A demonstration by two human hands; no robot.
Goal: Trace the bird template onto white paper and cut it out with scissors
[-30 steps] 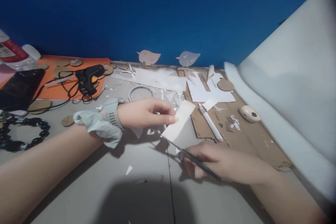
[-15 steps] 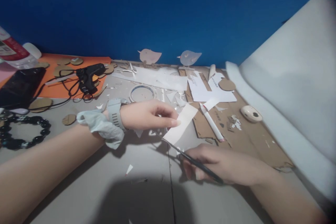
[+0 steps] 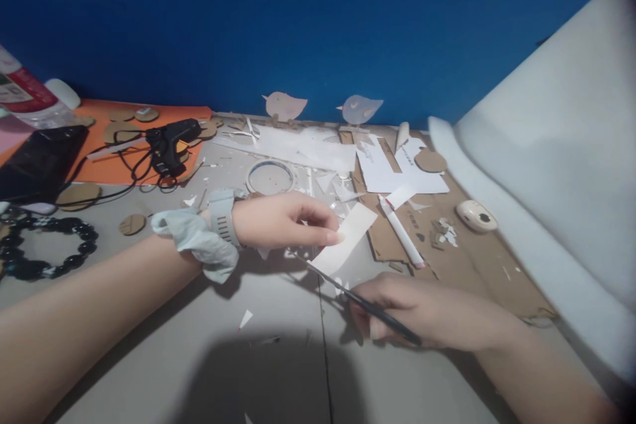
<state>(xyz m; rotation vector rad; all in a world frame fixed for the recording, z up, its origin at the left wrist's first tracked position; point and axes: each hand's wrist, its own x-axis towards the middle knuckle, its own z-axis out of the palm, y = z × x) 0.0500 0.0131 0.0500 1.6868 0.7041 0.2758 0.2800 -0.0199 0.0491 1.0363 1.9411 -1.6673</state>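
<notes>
My left hand [image 3: 293,220] pinches a white paper strip [image 3: 350,235] between thumb and fingers, and the strip slants down to the left. A pair of dark-handled scissors [image 3: 368,305] is gripped in my right hand [image 3: 412,308], with part of the handles hidden by the fingers. The scissor blades lie along the strip's lower left end, pointing up and left; whether they cut into the paper I cannot tell. On my left wrist sit a watch [image 3: 223,217] and a pale scrunchie [image 3: 199,238].
A black glue gun [image 3: 171,146] with its cord rests on orange paper [image 3: 99,172] at the left. Behind my hands lie a tape roll [image 3: 271,177] and white sheets [image 3: 303,146]. A marker [image 3: 403,235] lies on cardboard [image 3: 477,271]. Paper birds [image 3: 285,106] stand by the blue wall.
Both hands keep nearly the same position. The paper strip has shifted slightly to the right and down, and the scissor tips reach a little farther past its lower end.
</notes>
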